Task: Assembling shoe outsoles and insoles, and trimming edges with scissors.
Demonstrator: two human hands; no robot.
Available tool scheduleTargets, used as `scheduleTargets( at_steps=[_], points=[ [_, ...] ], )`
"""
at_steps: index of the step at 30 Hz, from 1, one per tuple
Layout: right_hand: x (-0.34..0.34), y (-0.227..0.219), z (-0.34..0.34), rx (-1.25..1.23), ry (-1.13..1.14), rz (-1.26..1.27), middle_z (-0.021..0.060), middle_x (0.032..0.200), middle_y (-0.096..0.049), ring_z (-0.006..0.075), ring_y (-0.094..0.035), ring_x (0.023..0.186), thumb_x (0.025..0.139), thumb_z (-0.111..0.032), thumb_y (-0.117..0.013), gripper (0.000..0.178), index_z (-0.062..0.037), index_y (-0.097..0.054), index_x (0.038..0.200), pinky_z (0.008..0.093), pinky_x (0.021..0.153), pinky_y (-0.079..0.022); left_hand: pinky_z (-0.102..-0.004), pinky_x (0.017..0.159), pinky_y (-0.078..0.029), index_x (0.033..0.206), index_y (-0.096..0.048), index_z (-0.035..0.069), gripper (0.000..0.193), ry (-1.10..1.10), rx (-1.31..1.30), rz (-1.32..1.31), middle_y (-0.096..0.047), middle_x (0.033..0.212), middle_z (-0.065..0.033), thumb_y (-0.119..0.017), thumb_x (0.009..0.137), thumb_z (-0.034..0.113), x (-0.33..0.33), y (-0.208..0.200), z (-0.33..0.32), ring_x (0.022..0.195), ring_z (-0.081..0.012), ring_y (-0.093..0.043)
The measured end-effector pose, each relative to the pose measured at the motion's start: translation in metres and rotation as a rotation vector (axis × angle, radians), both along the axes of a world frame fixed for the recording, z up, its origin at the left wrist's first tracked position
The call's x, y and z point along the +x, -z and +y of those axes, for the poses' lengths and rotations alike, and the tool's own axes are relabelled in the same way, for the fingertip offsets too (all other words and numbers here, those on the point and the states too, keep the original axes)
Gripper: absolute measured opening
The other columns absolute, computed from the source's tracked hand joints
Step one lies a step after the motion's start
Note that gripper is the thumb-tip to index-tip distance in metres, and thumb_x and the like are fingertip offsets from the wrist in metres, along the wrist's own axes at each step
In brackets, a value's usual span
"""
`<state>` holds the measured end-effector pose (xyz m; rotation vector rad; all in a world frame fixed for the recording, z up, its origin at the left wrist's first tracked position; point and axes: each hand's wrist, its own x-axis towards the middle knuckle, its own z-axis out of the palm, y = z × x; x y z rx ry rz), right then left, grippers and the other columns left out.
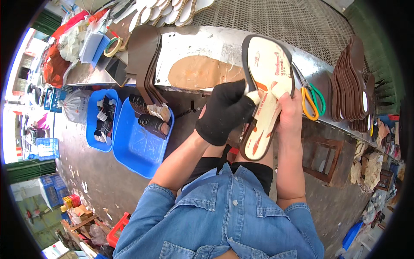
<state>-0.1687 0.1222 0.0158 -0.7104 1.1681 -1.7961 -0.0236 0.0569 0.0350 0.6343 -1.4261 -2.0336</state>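
Observation:
A long shoe sole (pixel 271 56), cream on the face turned to me with a black rim, orange patches and red print, stands tilted over the bench's near edge. My left hand (pixel 226 113), in a black glove with bare fingertips, is closed on its left edge near the narrow middle. My right hand (pixel 290 110), bare, grips the opposite edge, its thumb lying on the cream face and its other fingers hidden behind. Just right of the sole lie scissors (pixel 318 100) with a yellow and a green handle loop. A brown sole-shaped patch (pixel 194 72) lies on the bench to the left.
The metal bench (pixel 224 41) carries dark brown sole-shaped pieces (pixel 144 52) at left and a brown stack (pixel 348 86) at right. Pale soles (pixel 172 11) sit on mesh behind. Two blue bins (pixel 138 149) with bundled pieces stand at lower left, near a red stool (pixel 116 231).

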Motion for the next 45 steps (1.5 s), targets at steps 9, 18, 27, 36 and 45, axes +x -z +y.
scheduleTargets(
  at_steps=[9,18,27,36,45],
  points=[
    [0.005,0.010,-0.001,-0.061,0.030,-0.223,0.0103,0.089,-0.066,0.0140,-0.064,0.076,0.086,-0.013,-0.053,0.028,0.0053,-0.059,0.105,0.0259,0.069,-0.051,-0.0330,0.052,-0.045,0.088,-0.059,0.000,0.018,-0.034,-0.908,-0.263,-0.055,0.062,-0.0044,-0.059,0.087,0.017,-0.014,-0.010,-0.010,0.055,-0.0147,-0.055],
    [0.012,0.006,-0.002,-0.093,-0.226,-0.515,0.0139,0.072,-0.063,0.0193,-0.060,0.048,0.086,-0.026,-0.047,0.036,0.0069,-0.057,0.097,0.0298,0.042,-0.052,-0.0216,0.049,-0.044,0.088,-0.058,0.004,0.011,0.109,-0.030,0.165,-0.058,0.068,-0.0026,-0.060,0.087,0.015,-0.016,0.020,-0.008,0.057,-0.0078,-0.055],
    [0.010,0.009,-0.010,-0.114,0.113,-0.109,0.0088,0.089,-0.062,0.0125,-0.060,0.073,0.083,-0.018,-0.053,0.030,0.0040,-0.057,0.103,0.0240,0.066,-0.050,-0.0279,0.064,-0.046,0.101,-0.061,-0.001,0.027,0.037,-0.419,-0.239,-0.065,0.079,-0.0072,-0.053,0.092,0.023,-0.012,0.003,0.002,0.071,-0.0110,-0.058],
    [0.007,0.027,-0.030,-0.119,0.398,0.825,0.0221,0.123,-0.043,0.0312,-0.045,0.114,0.092,-0.022,-0.047,0.040,0.0081,-0.051,0.118,0.0373,0.098,-0.033,-0.0301,0.072,-0.047,0.130,-0.048,0.007,0.038,-0.186,-0.325,-0.167,-0.062,0.094,-0.0119,-0.050,0.094,0.018,-0.013,0.047,0.007,0.081,-0.0168,-0.059],
    [0.026,0.001,-0.031,0.008,0.338,0.536,0.0072,0.083,-0.063,0.0122,-0.060,0.071,0.080,-0.001,-0.066,0.014,0.0034,-0.060,0.092,0.0252,0.064,-0.048,-0.0410,0.060,-0.047,0.132,-0.048,0.021,0.052,-0.307,-0.917,-0.564,-0.054,0.077,-0.0158,-0.055,0.082,0.009,-0.004,0.046,-0.016,0.067,-0.0329,-0.059]
  ],
)
